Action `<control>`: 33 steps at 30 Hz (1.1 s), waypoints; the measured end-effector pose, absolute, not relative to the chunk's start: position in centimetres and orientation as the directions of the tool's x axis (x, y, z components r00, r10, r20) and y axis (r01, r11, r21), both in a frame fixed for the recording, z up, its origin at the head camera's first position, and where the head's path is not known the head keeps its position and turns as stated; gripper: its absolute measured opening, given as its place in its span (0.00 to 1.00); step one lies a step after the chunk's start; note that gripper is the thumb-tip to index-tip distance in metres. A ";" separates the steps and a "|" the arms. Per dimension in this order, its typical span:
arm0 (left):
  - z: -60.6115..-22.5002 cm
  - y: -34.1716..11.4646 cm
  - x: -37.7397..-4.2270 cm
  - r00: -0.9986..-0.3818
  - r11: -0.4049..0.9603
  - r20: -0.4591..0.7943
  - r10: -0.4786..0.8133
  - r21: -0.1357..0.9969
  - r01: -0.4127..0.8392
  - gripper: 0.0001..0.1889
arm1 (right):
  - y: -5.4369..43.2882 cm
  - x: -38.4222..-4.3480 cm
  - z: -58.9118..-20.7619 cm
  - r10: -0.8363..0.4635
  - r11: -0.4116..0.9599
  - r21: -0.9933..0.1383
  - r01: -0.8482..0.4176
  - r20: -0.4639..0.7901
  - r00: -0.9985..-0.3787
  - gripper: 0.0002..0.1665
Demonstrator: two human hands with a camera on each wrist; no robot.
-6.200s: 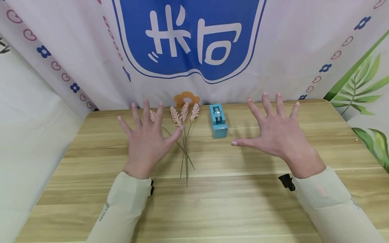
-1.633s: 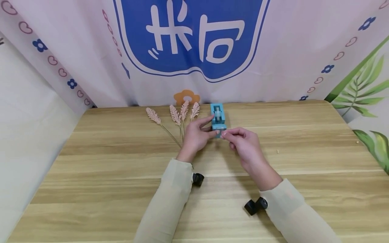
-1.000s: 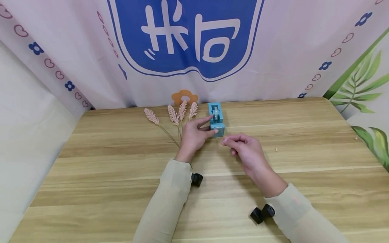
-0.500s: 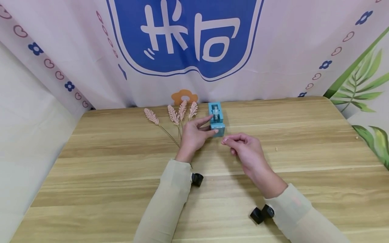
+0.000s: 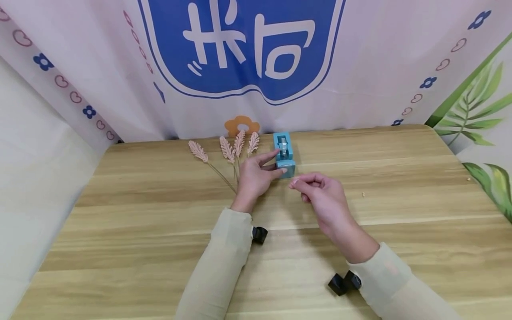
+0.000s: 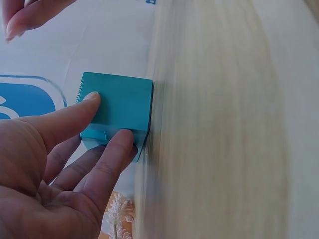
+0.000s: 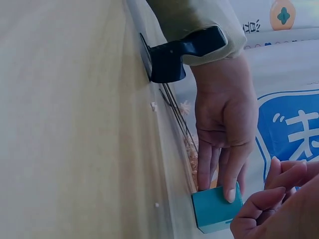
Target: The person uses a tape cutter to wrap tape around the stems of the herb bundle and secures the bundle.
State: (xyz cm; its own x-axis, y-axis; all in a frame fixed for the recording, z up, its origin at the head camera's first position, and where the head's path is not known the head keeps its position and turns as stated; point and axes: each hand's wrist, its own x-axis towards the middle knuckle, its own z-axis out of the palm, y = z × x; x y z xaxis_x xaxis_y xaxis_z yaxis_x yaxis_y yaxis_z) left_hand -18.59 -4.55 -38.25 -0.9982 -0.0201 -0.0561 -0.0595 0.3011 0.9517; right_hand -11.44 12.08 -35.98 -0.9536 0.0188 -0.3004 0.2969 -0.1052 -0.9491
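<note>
A blue tape dispenser with a roll of clear tape stands at the table's back edge. My left hand grips it from its left side; in the left wrist view the thumb and fingers press on the teal body. Just in front and to the right, my right hand is raised off the table with thumb and index fingertips pinched together. It seems to pinch the end of the clear tape, which is too faint to make out well. The dispenser's left side is partly hidden by my left hand.
Several pink artificial flower sprigs lie left of the dispenser, their stems partly under my left hand and forearm. A printed curtain hangs behind the wooden table. A tiny crumb lies to the right.
Both hands came from spread over the table to the dispenser. The left hand took hold of it; the right pinched at its front, then drew back slightly toward me.
</note>
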 end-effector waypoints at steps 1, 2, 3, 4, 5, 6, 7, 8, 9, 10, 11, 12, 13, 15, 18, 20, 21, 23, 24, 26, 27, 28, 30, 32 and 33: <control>-38.2 -4.5 -18.6 -0.998 0.303 -0.058 -0.022 0.951 -0.062 0.29 | 12.1 -11.4 -35.9 0.019 -0.112 -0.948 0.297 -0.301 -0.953 0.07; -38.1 -4.5 -18.6 -0.998 0.306 -0.062 -0.022 0.950 -0.066 0.29 | 12.1 -11.4 -35.8 0.021 -0.116 -0.947 0.299 -0.303 -0.953 0.07; -38.1 -4.5 -18.6 -0.997 0.308 -0.067 -0.022 0.949 -0.071 0.29 | 12.2 -11.4 -35.8 0.021 -0.118 -0.946 0.301 -0.306 -0.952 0.07; -38.1 -4.5 -18.6 -0.997 0.309 -0.072 -0.023 0.948 -0.076 0.29 | 12.2 -11.3 -35.8 0.021 -0.114 -0.946 0.305 -0.309 -0.951 0.07; -38.1 -4.5 -18.6 -0.997 0.308 -0.075 -0.025 0.948 -0.079 0.29 | 12.2 -11.3 -35.7 0.021 -0.112 -0.945 0.306 -0.311 -0.950 0.07; -38.1 -4.5 -18.6 -0.997 0.306 -0.077 -0.025 0.949 -0.081 0.29 | 12.2 -11.2 -35.7 0.021 -0.109 -0.945 0.308 -0.312 -0.950 0.08; -38.1 -4.5 -18.5 -0.997 0.304 -0.078 -0.024 0.949 -0.081 0.29 | 12.2 -11.2 -35.7 0.022 -0.107 -0.945 0.308 -0.312 -0.950 0.08; -38.1 -4.5 -18.5 -0.997 0.302 -0.078 -0.024 0.950 -0.081 0.29 | 12.2 -11.1 -35.6 0.022 -0.104 -0.946 0.306 -0.310 -0.951 0.08; -38.0 -4.5 -18.5 -0.997 0.300 -0.077 -0.023 0.951 -0.080 0.29 | 12.3 -11.0 -35.6 0.021 -0.097 -0.948 0.302 -0.306 -0.952 0.08; -38.0 -4.5 -18.5 -0.997 0.296 -0.074 -0.021 0.952 -0.077 0.29 | 12.2 -10.9 -35.5 0.019 -0.090 -0.950 0.300 -0.303 -0.953 0.08; -38.0 -4.5 -18.5 -0.997 0.294 -0.069 -0.020 0.953 -0.072 0.29 | 12.2 -10.8 -35.5 0.016 -0.084 -0.951 0.298 -0.301 -0.954 0.08; -38.0 -4.5 -18.6 -0.998 0.292 -0.066 -0.018 0.954 -0.068 0.29 | 12.2 -10.6 -35.4 0.014 -0.077 -0.951 0.298 -0.300 -0.954 0.08; -38.0 -4.5 -18.6 -0.998 0.294 -0.062 -0.018 0.954 -0.064 0.28 | 12.2 -10.5 -35.4 0.013 -0.073 -0.952 0.298 -0.300 -0.954 0.08; -38.0 -4.5 -18.6 -0.998 0.296 -0.059 -0.018 0.953 -0.062 0.28 | 12.2 -10.2 -35.3 0.013 -0.066 -0.952 0.300 -0.301 -0.954 0.07; -37.9 -4.5 -18.6 -0.998 0.304 -0.065 -0.022 0.950 -0.069 0.28 | 12.3 -9.8 -35.2 0.014 -0.066 -0.949 0.309 -0.310 -0.951 0.06; -38.0 -4.5 -18.5 -0.997 0.307 -0.068 -0.024 0.949 -0.072 0.28 | 12.4 -9.5 -35.2 0.009 -0.060 -0.949 0.311 -0.312 -0.950 0.07; -38.0 -4.5 -18.5 -0.997 0.308 -0.069 -0.025 0.949 -0.073 0.28 | 12.5 -9.4 -35.2 0.007 -0.058 -0.949 0.310 -0.311 -0.950 0.07; -38.0 -4.5 -18.5 -0.998 0.306 -0.062 -0.025 0.950 -0.067 0.28 | 12.6 -9.1 -35.1 0.002 -0.053 -0.951 0.306 -0.307 -0.952 0.07; -38.1 -4.5 -18.5 -0.998 0.307 -0.059 -0.025 0.949 -0.064 0.28 | 12.6 -9.0 -35.1 0.002 -0.051 -0.952 0.302 -0.303 -0.953 0.08; -38.1 -4.5 -18.6 -0.998 0.304 -0.057 -0.026 0.951 -0.062 0.28 | 12.7 -8.7 -35.1 0.003 -0.044 -0.954 0.297 -0.298 -0.955 0.08; -38.1 -4.5 -18.6 -0.998 0.304 -0.058 -0.026 0.951 -0.063 0.28 | 12.8 -8.6 -35.1 0.002 -0.040 -0.954 0.298 -0.298 -0.954 0.08; -38.2 -4.5 -18.6 -0.998 0.303 -0.058 -0.025 0.951 -0.063 0.28 | 12.8 -8.5 -35.1 0.001 -0.034 -0.953 0.300 -0.300 -0.954 0.08; -38.2 -4.5 -18.6 -0.998 0.302 -0.060 -0.025 0.951 -0.065 0.28 | 12.9 -8.3 -35.2 -0.001 -0.024 -0.952 0.304 -0.304 -0.953 0.08; -38.3 -4.5 -18.7 -0.998 0.299 -0.062 -0.025 0.952 -0.066 0.28 | 12.9 -8.1 -35.2 -0.001 -0.015 -0.952 0.306 -0.306 -0.952 0.09; -38.3 -4.5 -18.7 -0.998 0.297 -0.061 -0.025 0.952 -0.066 0.28 | 12.9 -8.0 -35.3 -0.002 -0.012 -0.952 0.306 -0.306 -0.952 0.09</control>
State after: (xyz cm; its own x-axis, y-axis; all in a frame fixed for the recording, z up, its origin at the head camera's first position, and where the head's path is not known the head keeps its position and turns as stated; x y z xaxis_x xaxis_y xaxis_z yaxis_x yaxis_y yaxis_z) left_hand -18.68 -4.50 -38.28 -0.9978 -0.0246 -0.0610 -0.0656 0.2975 0.9525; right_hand -7.98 12.95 -35.29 -0.9519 -0.0019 -0.3063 0.3063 -0.0124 -0.9519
